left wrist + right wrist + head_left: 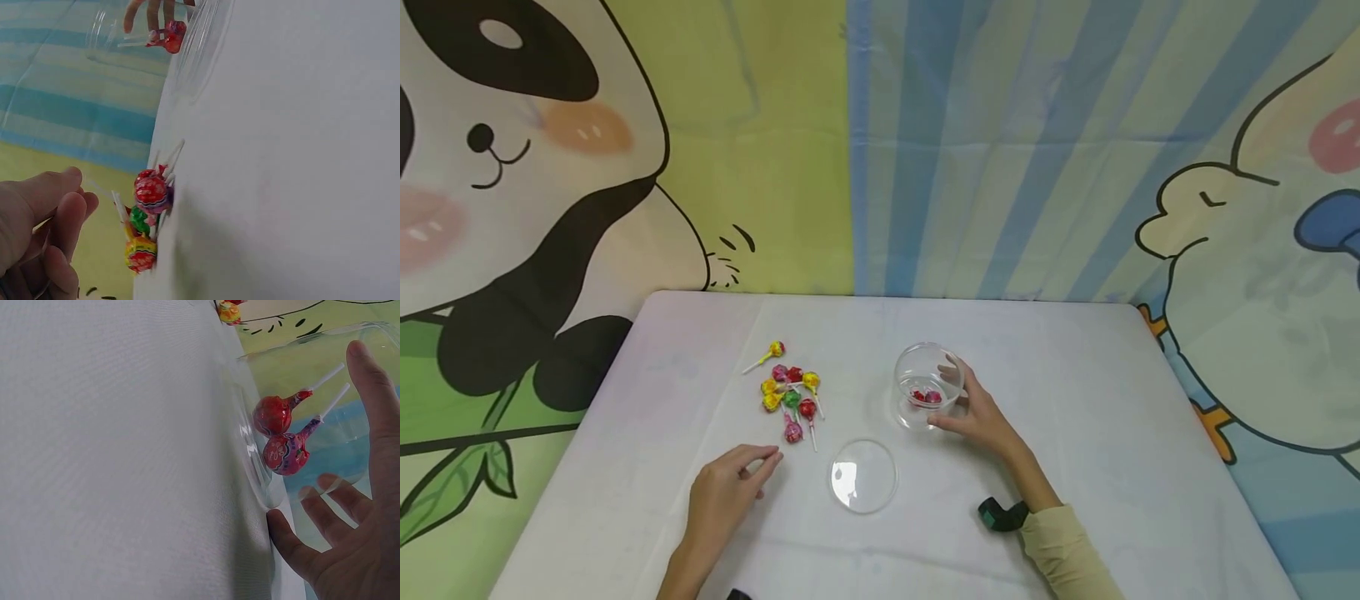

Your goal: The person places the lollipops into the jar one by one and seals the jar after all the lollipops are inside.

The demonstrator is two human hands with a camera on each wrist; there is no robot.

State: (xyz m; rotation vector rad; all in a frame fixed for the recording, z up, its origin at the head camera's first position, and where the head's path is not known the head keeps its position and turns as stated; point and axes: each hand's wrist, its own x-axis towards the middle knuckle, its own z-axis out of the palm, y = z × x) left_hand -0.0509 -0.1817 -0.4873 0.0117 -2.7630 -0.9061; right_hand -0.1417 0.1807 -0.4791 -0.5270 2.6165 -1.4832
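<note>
My right hand [973, 412] grips a clear round plastic jar [917, 362], thumb on the near side and fingers around the far side. Inside lie two wrapped lollipops, a red one [272, 415] and a pink-purple one [286, 454], their white sticks pointing up. To the left is a loose pile of lollipops in red, pink, yellow and green wrappers, among them a green one [792, 399] and a pink one [793, 432]. Just short of that pile, my left hand [726, 492] hovers with loosely bent fingers and no lollipop in them.
A clear round lid [862, 476] lies flat on the white table [1075, 375], between the hands. One yellow lollipop [775, 350] sits apart behind the pile. A black wrist device [1002, 515] is on the right wrist. A cartoon-printed cloth [797, 167] hangs behind the table.
</note>
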